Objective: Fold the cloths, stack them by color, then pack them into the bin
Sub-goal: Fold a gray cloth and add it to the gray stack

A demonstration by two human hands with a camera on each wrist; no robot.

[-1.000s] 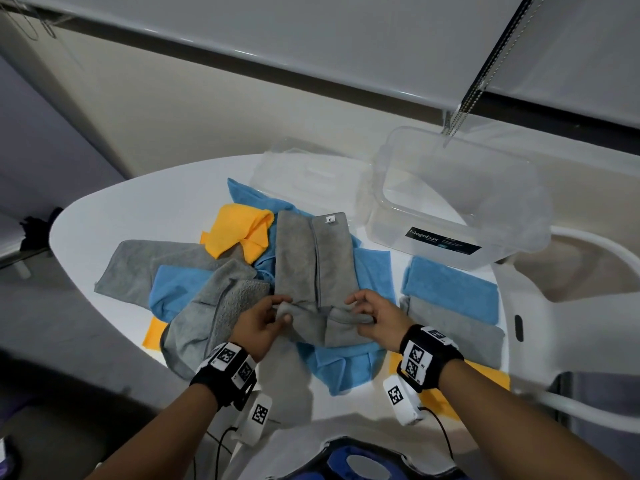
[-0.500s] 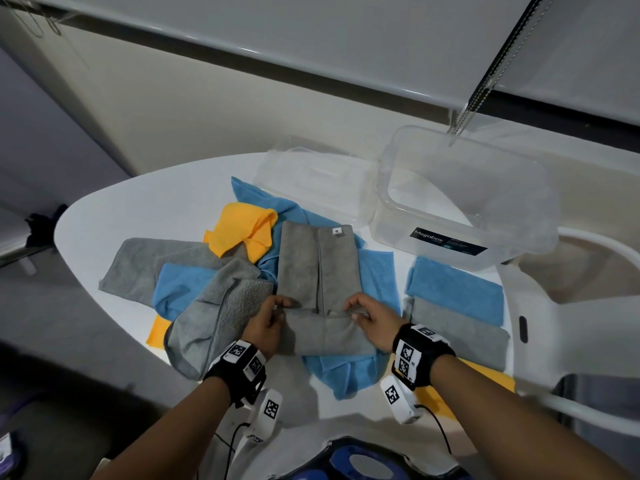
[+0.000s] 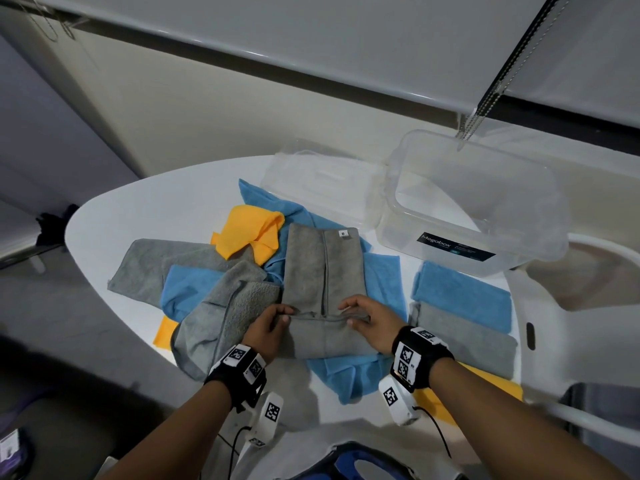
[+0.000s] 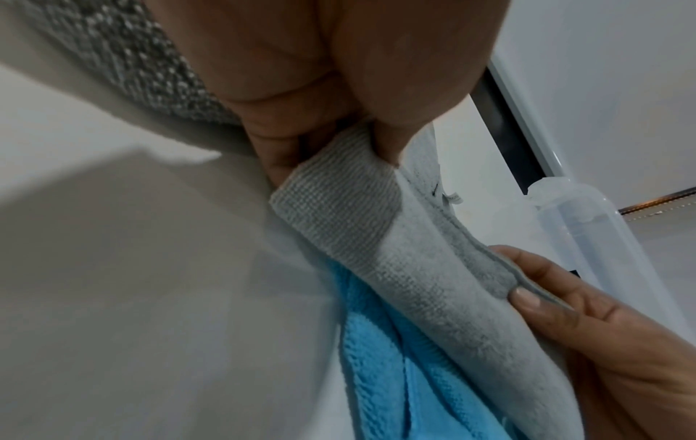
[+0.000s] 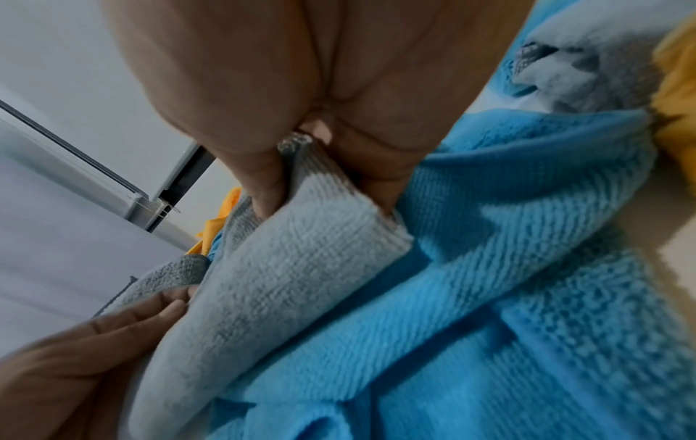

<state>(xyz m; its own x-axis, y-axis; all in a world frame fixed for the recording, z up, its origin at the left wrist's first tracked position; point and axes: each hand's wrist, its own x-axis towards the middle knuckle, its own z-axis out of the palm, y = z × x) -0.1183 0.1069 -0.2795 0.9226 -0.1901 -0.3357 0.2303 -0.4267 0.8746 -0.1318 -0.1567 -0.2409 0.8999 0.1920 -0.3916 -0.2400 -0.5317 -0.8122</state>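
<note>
Head view shows the grey cloth (image 3: 323,271) lying on a spread blue cloth (image 3: 382,282) mid-bench, crowded on its left by a rumpled heap of grey, blue and yellow cloths (image 3: 221,292), with folded blue and grey cloths (image 3: 464,313) to its right and the clear bin (image 3: 485,209) and its lid (image 3: 322,181) behind. Since a second ago the near end has been carried further up over the cloth, left hand (image 3: 265,329) and right hand (image 3: 369,322) each pinching a corner of that fold. Bare white bench (image 3: 145,209) lies far left, while the near edge sits just below the wrists.
</note>
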